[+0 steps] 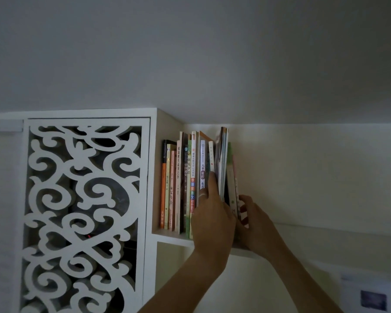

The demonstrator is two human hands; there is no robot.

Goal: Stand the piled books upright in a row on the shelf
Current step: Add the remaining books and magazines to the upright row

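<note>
Several books (pixel 181 184) stand upright in a row on a white wall shelf (pixel 169 237), spines facing me. My left hand (pixel 212 220) is raised against the row, its thumb lying on the spines and its fingers reaching in among the thin tall books (pixel 221 159) near the right end. My right hand (pixel 255 227) holds the last thin books (pixel 231 188) at the row's right end, fingers curled round their lower edge. The bottoms of those books are hidden behind both hands.
A white cabinet with a carved scroll-pattern door (pixel 84 213) stands directly left of the books. The shelf board runs on to the right along a pale wall (pixel 314 172). A small paper with a dark picture (pixel 373 299) hangs at the lower right.
</note>
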